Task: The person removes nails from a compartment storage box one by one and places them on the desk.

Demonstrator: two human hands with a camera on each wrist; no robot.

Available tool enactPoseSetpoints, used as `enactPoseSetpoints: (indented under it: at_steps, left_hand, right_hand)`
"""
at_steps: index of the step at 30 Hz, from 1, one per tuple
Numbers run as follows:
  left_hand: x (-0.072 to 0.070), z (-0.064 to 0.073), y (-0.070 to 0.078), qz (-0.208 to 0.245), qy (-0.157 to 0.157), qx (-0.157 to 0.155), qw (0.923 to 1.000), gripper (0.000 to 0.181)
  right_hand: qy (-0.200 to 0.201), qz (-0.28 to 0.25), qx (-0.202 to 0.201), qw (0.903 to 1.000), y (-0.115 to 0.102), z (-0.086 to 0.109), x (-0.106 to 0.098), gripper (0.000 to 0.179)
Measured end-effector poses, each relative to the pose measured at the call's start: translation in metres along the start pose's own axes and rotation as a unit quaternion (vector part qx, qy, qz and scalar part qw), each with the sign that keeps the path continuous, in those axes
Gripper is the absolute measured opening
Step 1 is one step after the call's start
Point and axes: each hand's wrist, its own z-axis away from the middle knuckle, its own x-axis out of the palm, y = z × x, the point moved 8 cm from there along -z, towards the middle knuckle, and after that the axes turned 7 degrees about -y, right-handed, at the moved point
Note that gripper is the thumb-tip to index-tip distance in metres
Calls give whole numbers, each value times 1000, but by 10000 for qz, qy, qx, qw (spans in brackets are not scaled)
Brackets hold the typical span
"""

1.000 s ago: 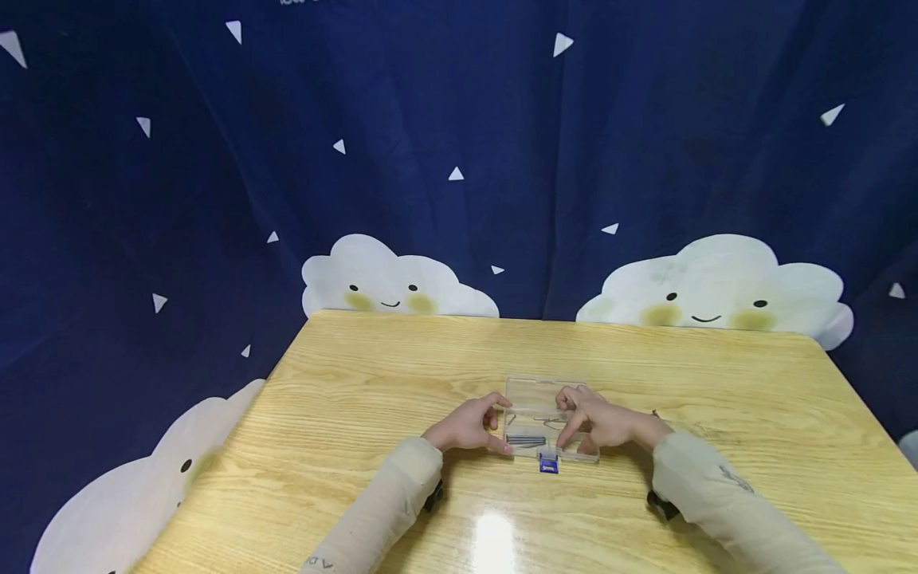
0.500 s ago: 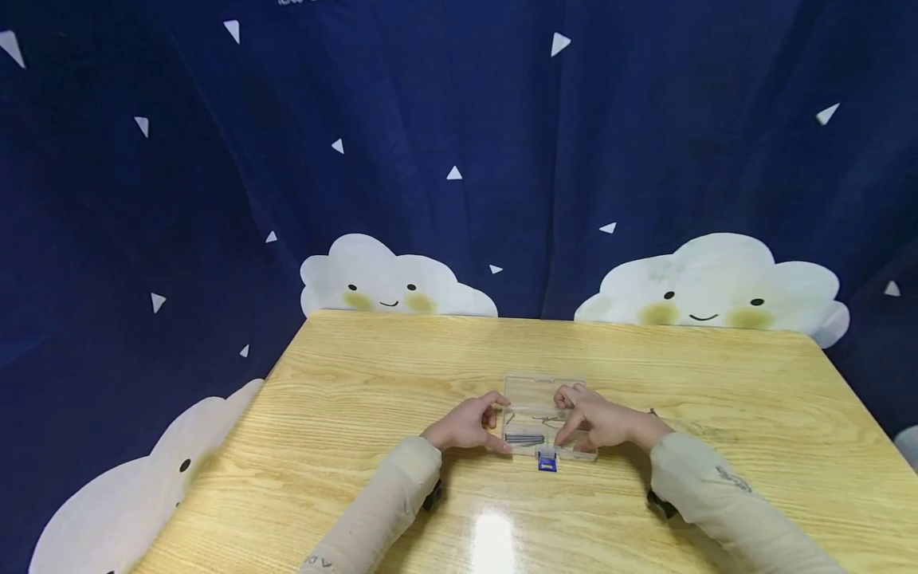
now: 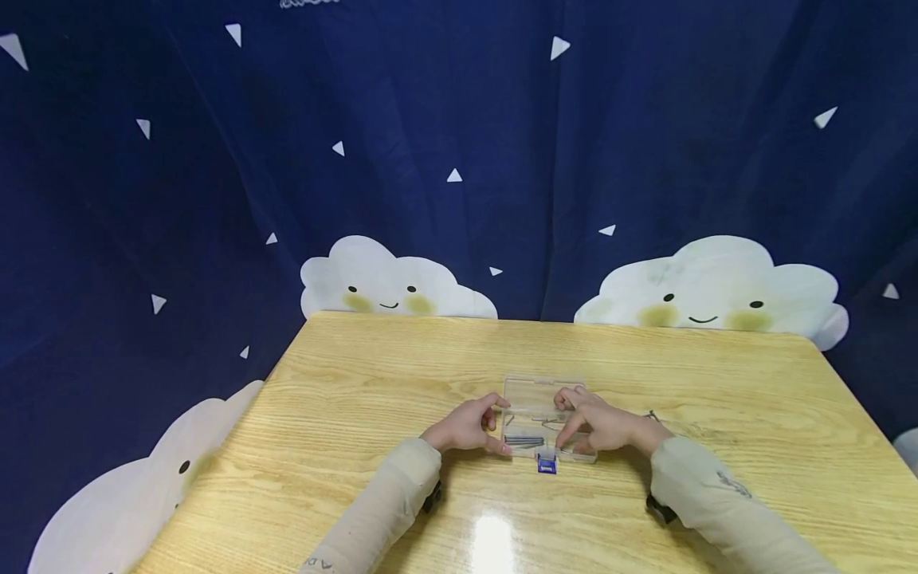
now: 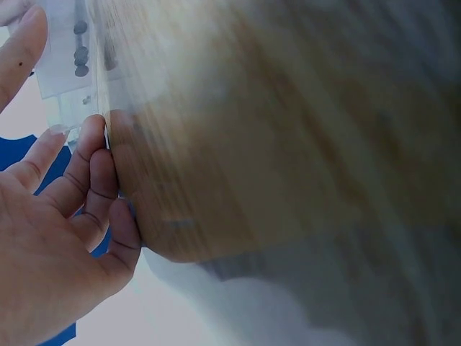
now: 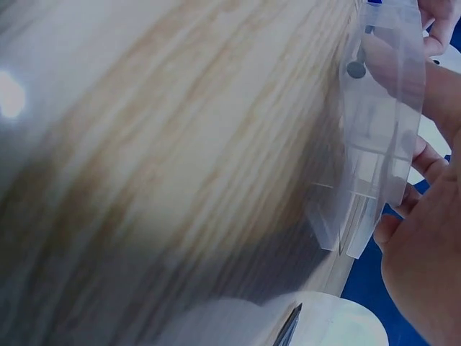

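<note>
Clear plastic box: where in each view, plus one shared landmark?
Head: box, lower middle; left hand at one end, right hand over the other.
Left wrist: box at top left, cut off by the frame edge.
Right wrist: box at upper right, running down from the top edge.
Shared landmark: wooden tabletop.

- Hands: 2, one left hand [image 3: 466,423], one right hand [image 3: 602,424].
- Sleeves [image 3: 383,502]: 2.
- Clear plastic box [image 3: 527,426]: 1, with 1 lid [image 3: 529,391].
- Blue tag [image 3: 547,465]: 1.
- Nails [image 3: 524,441]: several; exact count not resolvable, partly overlapping.
- Table [image 3: 402,359]: 1.
- Printed clouds [image 3: 390,275]: 3 distinct, plus 1 partial white shape [image 3: 909,448] at right edge.
- White triangles [image 3: 455,176]: 13, head view.
</note>
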Motion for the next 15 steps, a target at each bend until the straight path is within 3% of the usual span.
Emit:
enactPoseSetpoints:
  at_steps: [6,15]
  left_hand:
    - [0,1,1,-9,2,-11,10000,64]
    - [0,1,1,16,-22,-32,10000,64]
  right_hand:
    - [128,-21,-242,9996,-3,0,-1,29]
    - [-59,173,67,9998,0,0,1,29]
